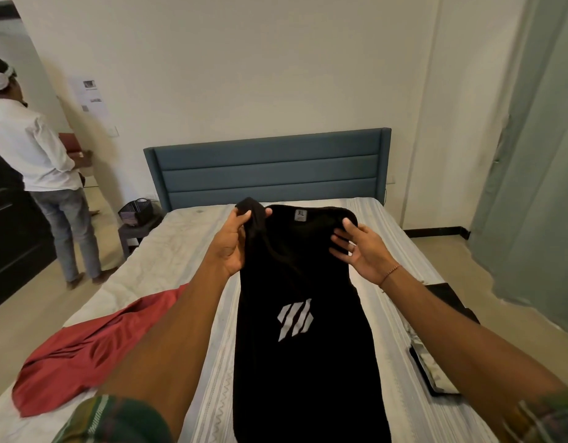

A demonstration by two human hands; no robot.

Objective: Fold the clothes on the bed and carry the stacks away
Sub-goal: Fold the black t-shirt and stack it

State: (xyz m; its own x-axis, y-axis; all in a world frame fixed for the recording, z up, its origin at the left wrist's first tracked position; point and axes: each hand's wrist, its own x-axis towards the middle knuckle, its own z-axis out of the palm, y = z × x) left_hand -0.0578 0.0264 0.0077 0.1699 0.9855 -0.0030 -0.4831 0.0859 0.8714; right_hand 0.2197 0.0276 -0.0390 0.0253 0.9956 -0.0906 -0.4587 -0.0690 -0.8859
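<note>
A black T-shirt with a white striped logo and an XL neck tag hangs in a long narrow strip over the bed. My left hand grips its upper left corner, thumb over the cloth. My right hand holds the upper right corner, thumb on the front and fingers spread at the edge. A crumpled red garment lies on the bed to the left.
A dark folded item and a flat dark-framed object lie at the bed's right edge. A person in a white shirt stands at the left by a dark door. A basket sits on a small side table. A blue headboard stands behind.
</note>
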